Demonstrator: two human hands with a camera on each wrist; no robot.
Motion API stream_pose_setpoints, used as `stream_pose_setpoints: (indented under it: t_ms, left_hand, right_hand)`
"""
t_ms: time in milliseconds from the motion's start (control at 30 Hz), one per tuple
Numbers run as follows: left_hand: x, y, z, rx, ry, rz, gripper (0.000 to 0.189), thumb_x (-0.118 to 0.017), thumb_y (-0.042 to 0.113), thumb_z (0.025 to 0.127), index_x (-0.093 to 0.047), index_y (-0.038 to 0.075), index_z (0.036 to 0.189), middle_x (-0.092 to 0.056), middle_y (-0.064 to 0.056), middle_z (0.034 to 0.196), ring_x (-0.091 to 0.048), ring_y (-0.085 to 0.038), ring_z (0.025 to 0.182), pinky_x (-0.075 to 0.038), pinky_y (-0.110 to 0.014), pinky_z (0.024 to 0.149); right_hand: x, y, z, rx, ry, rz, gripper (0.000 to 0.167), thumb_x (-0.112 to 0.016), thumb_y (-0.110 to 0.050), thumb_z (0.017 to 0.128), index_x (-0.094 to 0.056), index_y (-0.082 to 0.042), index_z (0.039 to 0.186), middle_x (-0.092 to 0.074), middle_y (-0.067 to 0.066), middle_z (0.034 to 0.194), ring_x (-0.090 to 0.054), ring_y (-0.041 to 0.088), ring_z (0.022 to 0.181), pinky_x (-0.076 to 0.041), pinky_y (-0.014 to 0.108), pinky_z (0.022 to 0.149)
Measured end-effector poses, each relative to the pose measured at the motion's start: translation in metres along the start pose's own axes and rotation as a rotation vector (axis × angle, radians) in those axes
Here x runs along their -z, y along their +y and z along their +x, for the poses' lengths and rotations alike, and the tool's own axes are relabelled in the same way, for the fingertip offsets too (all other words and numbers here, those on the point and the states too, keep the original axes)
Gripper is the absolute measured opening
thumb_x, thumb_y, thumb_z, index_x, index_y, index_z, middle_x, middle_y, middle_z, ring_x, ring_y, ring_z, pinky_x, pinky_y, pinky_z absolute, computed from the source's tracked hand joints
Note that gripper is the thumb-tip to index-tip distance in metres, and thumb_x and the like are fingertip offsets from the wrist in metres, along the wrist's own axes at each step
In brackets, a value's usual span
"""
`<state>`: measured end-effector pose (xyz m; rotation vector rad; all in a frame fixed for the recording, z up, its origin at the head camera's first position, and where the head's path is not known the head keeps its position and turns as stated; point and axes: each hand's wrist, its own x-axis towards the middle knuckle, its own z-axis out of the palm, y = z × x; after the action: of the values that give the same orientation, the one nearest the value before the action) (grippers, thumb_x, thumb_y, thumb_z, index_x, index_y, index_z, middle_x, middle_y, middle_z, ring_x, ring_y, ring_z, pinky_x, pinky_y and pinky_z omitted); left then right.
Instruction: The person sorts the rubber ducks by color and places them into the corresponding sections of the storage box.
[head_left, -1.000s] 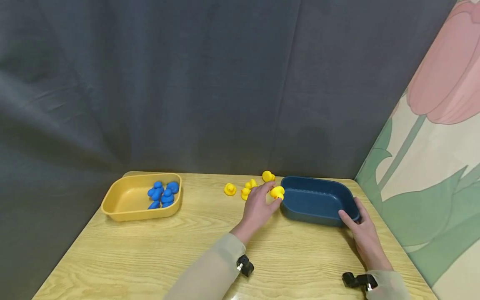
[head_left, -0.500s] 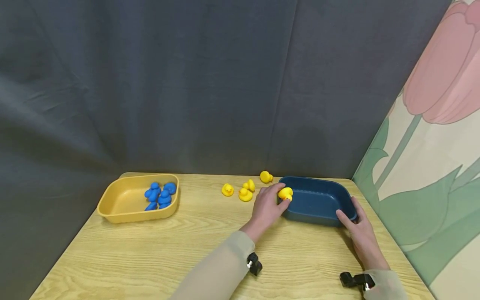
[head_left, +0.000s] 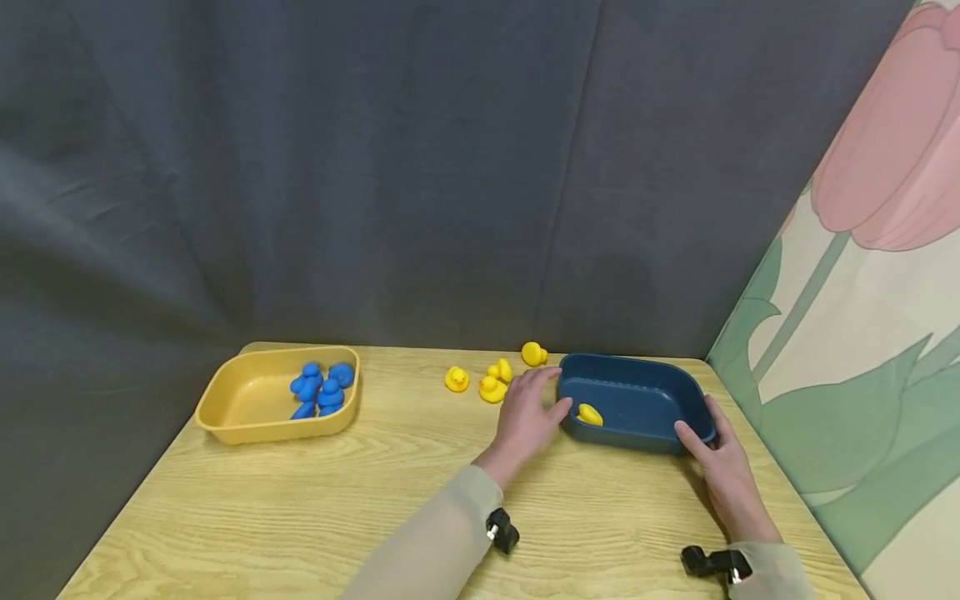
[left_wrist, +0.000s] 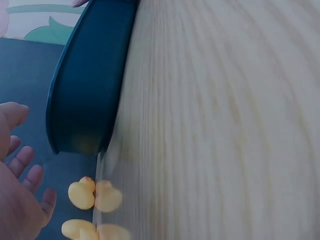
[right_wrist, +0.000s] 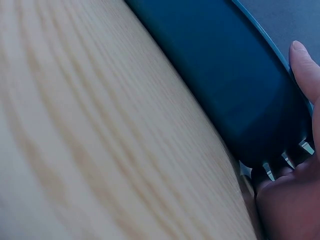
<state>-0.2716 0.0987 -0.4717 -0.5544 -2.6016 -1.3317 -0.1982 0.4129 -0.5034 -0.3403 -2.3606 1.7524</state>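
My left hand [head_left: 522, 418] is at the left end of a dark blue bin [head_left: 637, 437], fingers spread and holding nothing. Just inside that end lies a yellow rubber duck [head_left: 590, 415] on its side, partly hidden by the near wall. With the thumb over the rim and the fingers round the outside, my right hand [head_left: 731, 479] grips the bin's right front corner; the right wrist view shows the fingers [right_wrist: 282, 172] against its end wall. Several yellow rubber ducks [head_left: 492, 389] are on the table left of the bin, two of them showing below it in the left wrist view.
A yellow bin [head_left: 247, 432] stands at the table's far left, with several blue ducks [head_left: 330, 392] gathered in its right half. A dark curtain [head_left: 420, 183] hangs behind the wooden table [head_left: 300, 517]. A wall with a tulip picture [head_left: 885, 375] borders the right side.
My left hand carried the yellow rubber duck rightward over the blue bin's left end and let it go; it now lies inside. My right hand stays on the bin's corner.
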Motion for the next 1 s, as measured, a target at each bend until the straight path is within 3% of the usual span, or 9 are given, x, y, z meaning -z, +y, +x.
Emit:
stream_pose_setpoints:
  t_ms: [233, 633, 833, 1000]
  left_hand:
    - [0.019, -0.015, -0.004, -0.009, 0.092, -0.047, 0.05, -0.08, 0.023, 0.105, -0.066, 0.013, 0.151, -0.063, -0.006, 0.151, -0.057, -0.032, 0.137, -0.05, -0.05, 0.114]
    - [0.058, -0.048, -0.007, 0.056, 0.186, -0.107, 0.052, -0.081, 0.017, 0.104, -0.065, 0.007, 0.152, -0.06, -0.012, 0.154, -0.055, -0.037, 0.141, -0.049, -0.054, 0.117]
    - [0.072, -0.066, -0.009, 0.114, 0.208, -0.15, 0.053, -0.077, 0.02, 0.107, -0.061, 0.009, 0.156, -0.055, -0.013, 0.16, -0.051, -0.038, 0.145, -0.047, -0.057, 0.118]
    - [0.077, -0.078, -0.009, 0.131, 0.244, -0.136, 0.052, -0.077, 0.018, 0.107, -0.062, 0.008, 0.155, -0.055, -0.017, 0.159, -0.052, -0.041, 0.143, -0.046, -0.058, 0.119]
  right_hand:
    - [0.003, 0.0, -0.001, -0.008, -0.008, 0.007, 0.096, -0.067, -0.035, 0.113, 0.0, -0.021, 0.179, 0.008, 0.008, 0.184, 0.011, 0.032, 0.168, 0.002, 0.055, 0.135]
    - [0.009, 0.003, 0.0, -0.01, -0.011, -0.001, 0.095, -0.066, -0.035, 0.113, 0.002, -0.023, 0.179, 0.009, 0.006, 0.185, 0.011, 0.03, 0.168, 0.003, 0.047, 0.135]
    - [0.014, 0.004, 0.001, -0.014, -0.01, -0.009, 0.095, -0.065, -0.035, 0.114, 0.003, -0.024, 0.179, 0.009, 0.005, 0.184, 0.012, 0.03, 0.168, 0.004, 0.05, 0.135]
    - [0.016, 0.004, -0.002, -0.012, -0.007, -0.006, 0.094, -0.065, -0.035, 0.114, 0.002, -0.026, 0.179, 0.009, 0.004, 0.185, 0.012, 0.029, 0.168, 0.003, 0.037, 0.135]
